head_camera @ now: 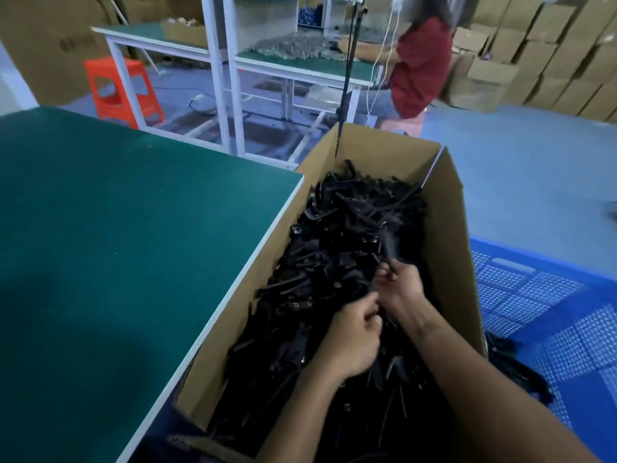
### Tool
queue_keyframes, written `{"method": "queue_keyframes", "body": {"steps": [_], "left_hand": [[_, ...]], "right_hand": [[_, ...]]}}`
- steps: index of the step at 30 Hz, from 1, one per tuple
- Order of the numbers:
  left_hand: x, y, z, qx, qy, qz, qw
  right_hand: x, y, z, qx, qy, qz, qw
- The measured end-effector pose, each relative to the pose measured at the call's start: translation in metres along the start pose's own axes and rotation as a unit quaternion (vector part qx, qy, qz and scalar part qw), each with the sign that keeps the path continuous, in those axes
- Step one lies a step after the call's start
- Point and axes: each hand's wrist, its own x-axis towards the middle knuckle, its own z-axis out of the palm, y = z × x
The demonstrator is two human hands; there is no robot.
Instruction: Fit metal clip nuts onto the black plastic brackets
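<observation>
One box, too many brackets to count

One open cardboard box [447,228] held black brackets [350,235] heaped beyond counting; two hands, left [350,335] and right [399,285], were in it, beside one green counter [117,245], with one orange stool [120,91] and one person in red [420,65] behind.

— Site type?
— Factory assembly floor. Green-topped workbenches [127,208] on white steel frames, stacked cardboard cartons [547,51] along the wall, an open carton [447,208] of bulk black plastic brackets [347,228] beside the bench edge, blue plastic pallet [534,295].
</observation>
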Motion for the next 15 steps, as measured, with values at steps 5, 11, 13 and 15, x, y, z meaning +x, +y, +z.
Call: {"method": "queue_keyframes", "body": {"steps": [5, 11, 13, 15], "left_hand": [[-0.021, -0.016, 0.013, 0.034, -0.091, -0.047, 0.994], [-0.038, -0.028, -0.003, 0.0, -0.042, -0.081, 0.996], [-0.043, -0.032, -0.013, -0.014, -0.027, -0.085, 0.996], [-0.046, -0.032, -0.023, -0.019, -0.015, -0.084, 0.996]], "right_hand": [[0.064, -0.035, -0.047, -0.013, 0.087, 0.029, 0.996], [0.093, -0.047, -0.076, 0.147, 0.094, 0.018, 0.985], [0.089, -0.042, -0.075, 0.162, 0.081, 0.017, 0.983], [0.078, -0.034, -0.067, 0.129, 0.062, 0.038, 0.989]]}}
